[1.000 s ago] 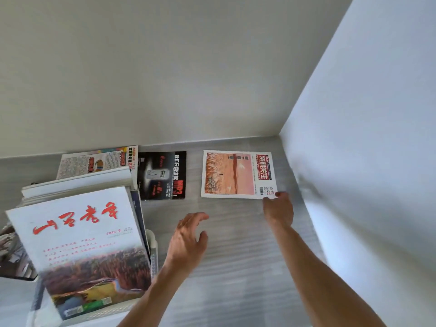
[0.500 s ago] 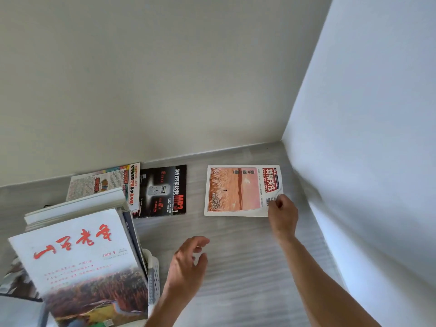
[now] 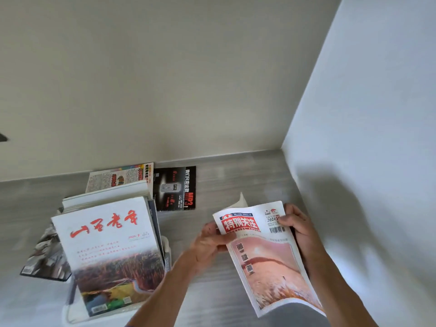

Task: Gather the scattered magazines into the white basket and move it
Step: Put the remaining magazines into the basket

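Both my hands hold an orange-and-white magazine [image 3: 266,260] lifted off the grey floor, its cover facing me. My right hand [image 3: 298,225] grips its top right corner and my left hand [image 3: 210,239] grips its left edge. To the left stands the white basket [image 3: 168,253], packed with several upright magazines; the front one [image 3: 111,251] has red brush lettering. A black magazine [image 3: 175,188] lies flat on the floor behind the basket, beside a colourful one [image 3: 118,177] that the basket's stack partly hides.
A dark magazine [image 3: 44,258] lies on the floor left of the basket, half hidden by it. Two pale walls meet in a corner at the back right, and the right wall runs close beside my right arm.
My right hand has lifted the orange magazine off the floor and turned it toward me. My left hand has come over and gripped its left edge. The view has tilted.
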Tool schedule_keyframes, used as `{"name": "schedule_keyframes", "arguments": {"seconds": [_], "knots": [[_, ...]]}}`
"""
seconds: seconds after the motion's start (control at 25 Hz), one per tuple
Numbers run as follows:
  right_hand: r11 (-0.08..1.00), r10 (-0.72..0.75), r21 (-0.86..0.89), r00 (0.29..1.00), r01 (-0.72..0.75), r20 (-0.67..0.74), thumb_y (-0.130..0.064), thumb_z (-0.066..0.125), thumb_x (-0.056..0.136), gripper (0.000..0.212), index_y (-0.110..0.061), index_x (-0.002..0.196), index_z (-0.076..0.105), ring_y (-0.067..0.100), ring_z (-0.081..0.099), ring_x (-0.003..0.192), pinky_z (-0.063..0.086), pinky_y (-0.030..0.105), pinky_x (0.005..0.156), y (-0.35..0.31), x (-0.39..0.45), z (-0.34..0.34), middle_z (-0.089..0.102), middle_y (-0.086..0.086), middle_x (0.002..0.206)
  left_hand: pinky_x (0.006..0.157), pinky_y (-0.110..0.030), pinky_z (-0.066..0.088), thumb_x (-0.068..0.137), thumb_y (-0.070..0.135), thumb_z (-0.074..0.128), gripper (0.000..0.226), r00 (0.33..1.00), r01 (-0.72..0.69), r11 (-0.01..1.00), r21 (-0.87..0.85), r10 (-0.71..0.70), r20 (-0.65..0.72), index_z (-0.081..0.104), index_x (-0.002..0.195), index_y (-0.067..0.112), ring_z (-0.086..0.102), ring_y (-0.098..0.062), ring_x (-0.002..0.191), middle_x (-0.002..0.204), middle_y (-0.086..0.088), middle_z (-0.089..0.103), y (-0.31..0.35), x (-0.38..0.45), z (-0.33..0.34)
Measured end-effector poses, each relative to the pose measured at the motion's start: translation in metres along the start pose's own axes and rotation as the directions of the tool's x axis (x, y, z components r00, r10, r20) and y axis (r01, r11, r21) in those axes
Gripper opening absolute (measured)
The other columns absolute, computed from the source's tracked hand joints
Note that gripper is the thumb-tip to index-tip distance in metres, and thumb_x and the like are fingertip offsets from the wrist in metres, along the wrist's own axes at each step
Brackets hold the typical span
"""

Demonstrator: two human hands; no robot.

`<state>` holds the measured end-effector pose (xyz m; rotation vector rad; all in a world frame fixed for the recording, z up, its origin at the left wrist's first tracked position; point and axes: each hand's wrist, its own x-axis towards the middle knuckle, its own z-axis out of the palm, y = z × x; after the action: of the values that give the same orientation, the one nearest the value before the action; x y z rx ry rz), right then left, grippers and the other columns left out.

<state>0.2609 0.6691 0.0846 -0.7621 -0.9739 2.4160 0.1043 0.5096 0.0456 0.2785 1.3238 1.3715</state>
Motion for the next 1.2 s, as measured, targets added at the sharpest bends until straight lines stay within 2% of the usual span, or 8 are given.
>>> {"name": "schedule_keyframes", "arguments": {"seconds": [0.2, 0.36, 0.48, 0.72, 0.92, 1.0, 1.12, 1.2], "knots": [[0.969, -0.092, -0.226, 0.995, 0.096, 0.028, 0.000, 0.060, 0.069, 0.023, -0.021, 0.061, 0.060, 0.012, 0.067, 0.059, 0.051, 0.020, 0.050, 0.012, 0.023, 0.044, 0.071, -0.001, 0.067, 0.097, -0.049, 0.051, 0.083, 0.010, 0.073, 0.029, 0.959, -0.223, 0.970, -0.097, 0.201, -0.199, 0.068, 0.112, 0.005, 0.063, -0.040, 0.111, 0.117, -0.020, 0.069, 0.000, -0.054, -0.033], [0.882, 0.075, -0.469, 0.971, 0.041, 0.225, -0.017, 0.080, 0.070, 0.074, -0.030, 0.135, 0.047, 0.014, 0.067, 0.112, 0.054, 0.030, 0.084, 0.048, 0.038, 0.091, 0.068, -0.004, 0.126, 0.094, -0.052, 0.051, 0.090, 0.015, 0.068, 0.036, 0.929, -0.344, 0.938, -0.053, 0.331, -0.165, 0.059, 0.123, 0.002, 0.060, -0.042, 0.116, 0.125, -0.022, 0.064, 0.024, -0.118, -0.105], [0.792, 0.329, -0.607, 0.883, -0.064, 0.335, -0.017, 0.083, 0.066, 0.059, -0.025, 0.121, 0.064, 0.029, 0.067, 0.111, 0.052, 0.037, 0.083, 0.103, 0.037, 0.148, 0.072, 0.008, 0.119, 0.093, -0.054, 0.051, 0.089, 0.014, 0.068, 0.034, 0.897, -0.394, 0.919, -0.010, 0.382, -0.224, 0.061, 0.119, 0.000, 0.061, -0.043, 0.114, 0.123, -0.023, 0.065, 0.038, -0.168, -0.161], [0.814, 0.111, -0.581, 0.975, 0.022, 0.192, -0.012, 0.073, 0.080, 0.025, -0.023, 0.103, 0.074, 0.015, 0.075, 0.091, 0.058, 0.021, 0.069, 0.188, 0.032, 0.234, 0.078, 0.000, 0.103, 0.072, -0.032, 0.061, 0.080, 0.006, 0.072, 0.020, 0.662, -0.496, 0.863, 0.097, 0.448, -0.601, 0.073, 0.098, 0.014, 0.073, -0.025, 0.089, 0.098, -0.007, 0.077, 0.067, -0.202, -0.235], [0.620, 0.015, -0.785, 1.000, -0.002, 0.009, 0.005, 0.061, 0.081, 0.036, -0.028, 0.091, 0.071, 0.003, 0.071, 0.083, 0.053, 0.014, 0.061, 0.220, 0.027, 0.243, 0.078, -0.015, 0.089, 0.054, -0.023, 0.057, 0.078, 0.000, 0.062, 0.025, 0.560, 0.008, 0.842, 0.539, 0.443, -0.700, 0.063, 0.088, 0.023, 0.071, -0.019, 0.076, 0.084, 0.009, 0.073, 0.037, -0.194, -0.262], [0.576, -0.116, -0.815, 0.993, 0.062, -0.007, 0.000, 0.065, 0.082, 0.028, -0.026, 0.094, 0.066, 0.008, 0.071, 0.079, 0.055, 0.019, 0.063, 0.219, 0.023, 0.239, 0.076, -0.009, 0.088, 0.063, -0.032, 0.057, 0.075, 0.002, 0.065, 0.033, 0.497, 0.046, 0.828, 0.558, 0.466, -0.732, 0.059, 0.102, 0.020, 0.069, -0.022, 0.086, 0.095, 0.003, 0.071, 0.023, -0.196, -0.265], [0.553, -0.357, -0.830, 0.921, 0.073, -0.157, -0.010, 0.068, 0.085, 0.022, -0.029, 0.092, 0.061, 0.014, 0.067, 0.079, 0.054, 0.030, 0.069, 0.201, 0.025, 0.226, 0.070, -0.008, 0.088, 0.082, -0.034, 0.044, 0.072, 0.003, 0.062, 0.045, 0.384, 0.015, 0.651, 0.759, 0.697, -0.606, 0.055, 0.116, 0.014, 0.056, -0.024, 0.100, 0.110, -0.006, 0.061, 0.026, -0.193, -0.255], [0.600, -0.357, -0.800, 0.885, -0.027, -0.298, -0.009, 0.067, 0.083, 0.021, -0.027, 0.093, 0.062, 0.020, 0.068, 0.080, 0.055, 0.037, 0.071, 0.186, 0.032, 0.205, 0.069, -0.006, 0.086, 0.087, -0.035, 0.044, 0.075, 0.007, 0.054, 0.042, 0.408, -0.049, 0.463, 0.885, 0.818, -0.405, 0.055, 0.117, 0.011, 0.053, -0.022, 0.101, 0.111, -0.007, 0.059, 0.037, -0.186, -0.231]]}}
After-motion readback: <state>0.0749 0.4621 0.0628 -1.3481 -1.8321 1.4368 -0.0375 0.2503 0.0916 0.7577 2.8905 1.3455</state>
